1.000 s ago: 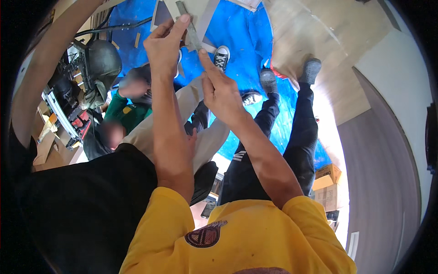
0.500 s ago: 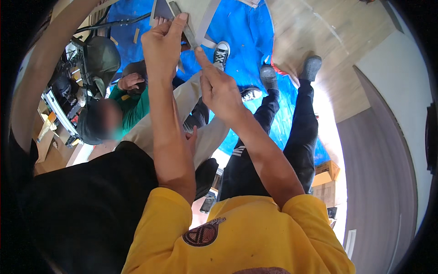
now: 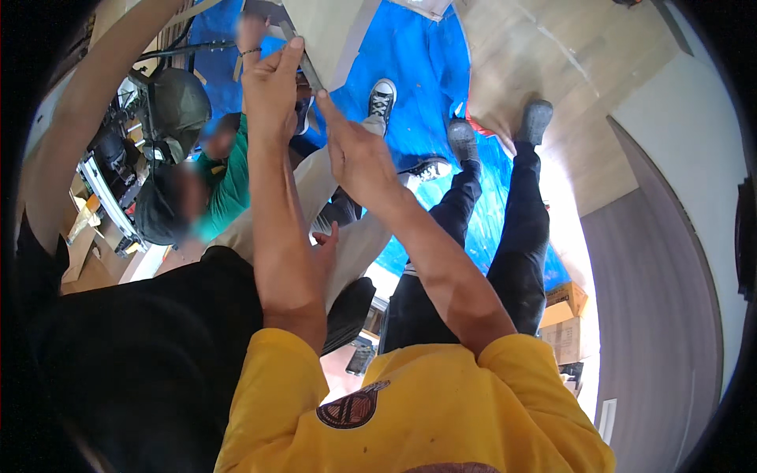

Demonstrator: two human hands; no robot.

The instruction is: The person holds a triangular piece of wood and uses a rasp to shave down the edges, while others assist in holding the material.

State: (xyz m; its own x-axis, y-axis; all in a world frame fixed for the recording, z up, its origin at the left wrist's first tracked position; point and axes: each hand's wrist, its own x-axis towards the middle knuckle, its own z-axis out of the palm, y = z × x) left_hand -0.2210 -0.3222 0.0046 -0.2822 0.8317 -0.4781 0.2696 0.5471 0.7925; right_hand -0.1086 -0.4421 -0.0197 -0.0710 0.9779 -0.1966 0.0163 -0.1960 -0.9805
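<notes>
A narrow, flat grey bar point(image 3: 311, 72) lies slantwise along the edge of a pale board point(image 3: 331, 31) at the top of the view. My left hand point(image 3: 272, 88) pinches the bar near its upper part, thumb on top. At the bar's lower end, my right hand point(image 3: 359, 154) has its index fingertip on it, with the other fingers curled and partly hidden. The bar's exact kind cannot be made out. Just left of the board, another person's raised hand point(image 3: 251, 35) wears a dark bracelet.
A person in a green sleeve point(image 3: 233, 201) and dark cap crouches at left. Close on my left is a person in a black shirt point(image 3: 150, 339). Blue sheeting point(image 3: 422, 63) covers floor ahead, beside wooden flooring point(image 3: 544, 47). Cardboard boxes point(image 3: 561, 335) stand at right.
Both my hands and the bar have shifted slightly left, and the right hand sits a little lower. More of the board shows. A co-worker's braceleted hand now shows raised beside the board.
</notes>
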